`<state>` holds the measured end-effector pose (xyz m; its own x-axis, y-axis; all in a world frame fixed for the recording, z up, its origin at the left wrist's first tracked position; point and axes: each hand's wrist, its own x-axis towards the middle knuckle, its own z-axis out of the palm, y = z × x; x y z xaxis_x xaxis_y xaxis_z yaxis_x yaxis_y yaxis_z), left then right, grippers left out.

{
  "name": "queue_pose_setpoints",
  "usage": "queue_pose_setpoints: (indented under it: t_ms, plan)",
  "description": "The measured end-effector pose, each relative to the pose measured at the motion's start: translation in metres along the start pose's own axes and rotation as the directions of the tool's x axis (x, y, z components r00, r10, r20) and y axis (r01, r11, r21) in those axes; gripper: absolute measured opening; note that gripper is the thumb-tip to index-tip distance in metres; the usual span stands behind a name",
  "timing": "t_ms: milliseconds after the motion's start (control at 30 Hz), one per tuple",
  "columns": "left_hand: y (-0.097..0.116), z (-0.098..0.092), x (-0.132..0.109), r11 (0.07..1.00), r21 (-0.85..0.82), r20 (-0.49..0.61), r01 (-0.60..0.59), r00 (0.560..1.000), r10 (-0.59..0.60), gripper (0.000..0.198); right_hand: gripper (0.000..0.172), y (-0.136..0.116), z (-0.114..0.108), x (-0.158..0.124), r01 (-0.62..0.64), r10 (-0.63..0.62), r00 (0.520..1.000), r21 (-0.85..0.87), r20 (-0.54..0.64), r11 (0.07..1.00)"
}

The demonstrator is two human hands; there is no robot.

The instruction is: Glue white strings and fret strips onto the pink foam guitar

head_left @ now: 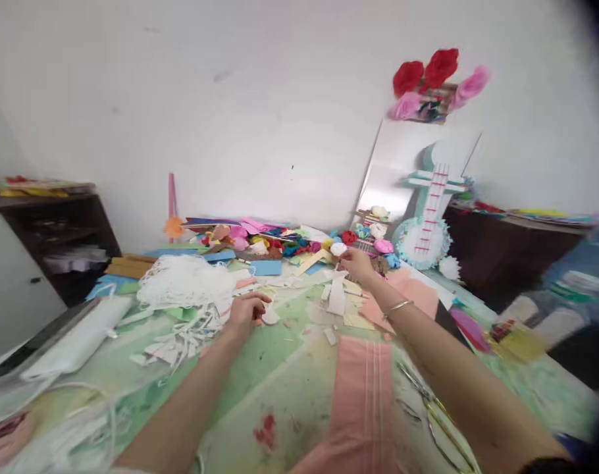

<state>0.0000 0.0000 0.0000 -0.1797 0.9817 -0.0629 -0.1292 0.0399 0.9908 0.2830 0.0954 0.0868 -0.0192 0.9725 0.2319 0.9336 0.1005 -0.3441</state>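
Note:
My right hand (pixel 357 264) reaches to the far side of the table, its fingers pinched at a white paper flower (pixel 338 249). Just below it hangs or lies a white paper strip (pixel 337 295); I cannot tell whether it joins the flower. My left hand (pixel 246 313) is low over the green table, fingers curled at the edge of a rounded white piece (pixel 270 316). The grip there is blurred. A folded salmon-pink paper (pixel 363 395) lies in front of me. Gold-handled scissors (pixel 435 408) lie beside it, under my right forearm.
Colourful crumpled paper flowers (pixel 289 245) line the wall. A heap of white string (pixel 185 282) and paper scraps (pixel 178 342) lie left, near a white wrapped packet (pixel 77 339). A guitar-shaped decoration (pixel 430 217) leans at the right. A large clear bottle (pixel 571 303) stands near the right edge.

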Motion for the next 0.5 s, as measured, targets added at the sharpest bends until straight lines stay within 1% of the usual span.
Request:
queue_pose_setpoints:
  t_ms: [133, 233, 367, 500]
  plan:
    - [0.004, 0.002, 0.001, 0.997, 0.007, -0.023, -0.077, 0.997, 0.077, 0.022, 0.029, -0.005, -0.017, 0.003, 0.036, -0.036, 0.999, -0.010, 0.013, 0.999]
    - [0.005, 0.005, -0.001, 0.992, 0.041, -0.013, -0.115, 0.993, 0.116, 0.021, 0.026, -0.007, -0.027, 0.000, 0.063, -0.062, 0.998, -0.036, 0.026, 0.997]
    - [0.005, 0.007, -0.007, 0.983, 0.117, 0.037, -0.143, 0.989, 0.140, 0.024, 0.025, -0.008, -0.033, -0.005, 0.091, -0.087, 0.995, -0.107, 0.041, 0.990]
    - [0.006, 0.008, -0.016, 0.960, 0.196, 0.048, -0.198, 0.980, 0.193, 0.021, 0.026, -0.005, -0.034, -0.007, 0.103, -0.096, 0.994, -0.188, 0.042, 0.977]
